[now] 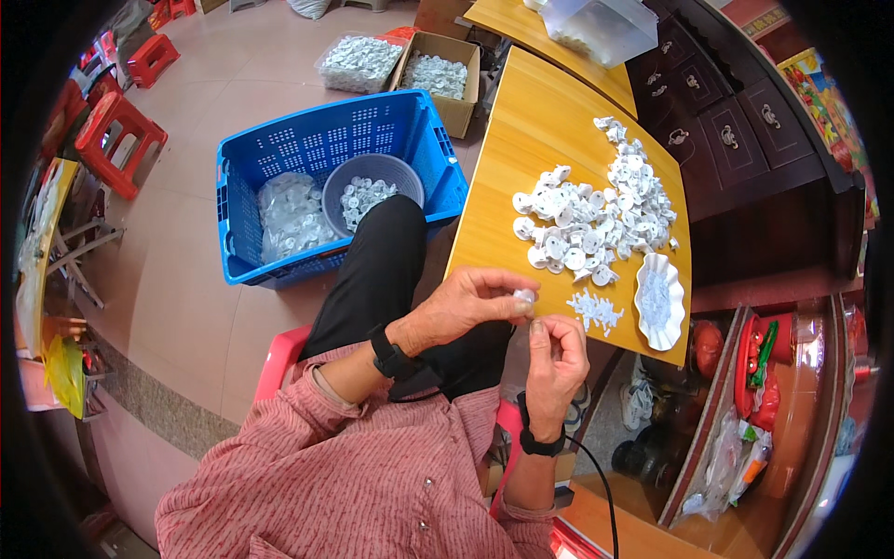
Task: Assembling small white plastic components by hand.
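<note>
My left hand (470, 303) pinches a small white plastic part (524, 295) between thumb and fingers at the near edge of the yellow wooden table (521, 140). My right hand (557, 359) is just below it, fingers curled, fingertips touching the same part. A heap of white round plastic parts (596, 219) lies on the table beyond the hands. A small cluster of tiny white pieces (594, 309) lies beside a white scalloped dish (658, 300) close to my right hand.
A blue crate (279, 154) on the floor to my left holds a grey basket (372, 186) and bags of white parts. A cardboard box (438, 74) and a clear tub (358, 61) of parts stand farther off. Red stools (116, 140) stand at far left. Dark drawers (736, 130) lie beyond the table.
</note>
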`<move>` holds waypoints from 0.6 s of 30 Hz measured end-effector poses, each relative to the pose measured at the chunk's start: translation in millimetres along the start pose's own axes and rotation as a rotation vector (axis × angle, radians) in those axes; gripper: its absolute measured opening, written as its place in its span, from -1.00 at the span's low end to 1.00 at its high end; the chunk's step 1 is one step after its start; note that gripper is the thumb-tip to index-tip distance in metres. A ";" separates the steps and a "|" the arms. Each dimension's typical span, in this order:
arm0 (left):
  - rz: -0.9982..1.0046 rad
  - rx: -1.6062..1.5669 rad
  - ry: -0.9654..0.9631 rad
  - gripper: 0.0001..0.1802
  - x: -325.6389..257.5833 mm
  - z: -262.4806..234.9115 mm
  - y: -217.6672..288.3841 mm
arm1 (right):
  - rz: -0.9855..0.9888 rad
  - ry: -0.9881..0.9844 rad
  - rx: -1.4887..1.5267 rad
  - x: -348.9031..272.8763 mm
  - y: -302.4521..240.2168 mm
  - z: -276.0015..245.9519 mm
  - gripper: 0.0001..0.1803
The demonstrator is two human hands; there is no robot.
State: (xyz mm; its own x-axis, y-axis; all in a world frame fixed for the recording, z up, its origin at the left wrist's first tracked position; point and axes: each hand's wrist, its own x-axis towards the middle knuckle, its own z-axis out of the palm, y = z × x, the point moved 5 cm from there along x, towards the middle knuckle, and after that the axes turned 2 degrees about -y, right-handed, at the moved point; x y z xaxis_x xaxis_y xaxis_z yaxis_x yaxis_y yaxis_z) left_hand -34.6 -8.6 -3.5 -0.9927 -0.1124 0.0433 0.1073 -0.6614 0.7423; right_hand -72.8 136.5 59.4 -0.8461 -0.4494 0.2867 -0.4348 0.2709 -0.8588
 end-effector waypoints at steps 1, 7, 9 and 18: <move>0.040 -0.048 0.020 -0.65 0.0 -0.6 3.8 | -0.028 -0.014 -0.042 0.4 -1.4 -0.2 -0.89; 0.027 -0.089 0.088 -0.64 -0.9 -4.4 10.6 | -0.041 -0.049 -0.105 1.8 -3.9 -0.3 -0.89; 0.020 -0.086 0.096 -0.64 -0.9 -3.8 11.4 | -0.057 -0.064 -0.116 1.8 -4.1 0.0 -0.90; 0.035 -0.120 0.107 -0.65 -0.7 -7.3 14.0 | -0.102 -0.026 -0.145 2.4 -4.8 -3.5 -0.91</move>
State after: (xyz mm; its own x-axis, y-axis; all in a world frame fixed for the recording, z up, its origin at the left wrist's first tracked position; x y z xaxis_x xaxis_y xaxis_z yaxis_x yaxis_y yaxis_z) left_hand -32.0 -23.1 2.0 -0.9775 -0.2108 -0.0083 0.1538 -0.7390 0.6559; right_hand -73.8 137.0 65.7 -0.7879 -0.5022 0.3562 -0.5594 0.3422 -0.7549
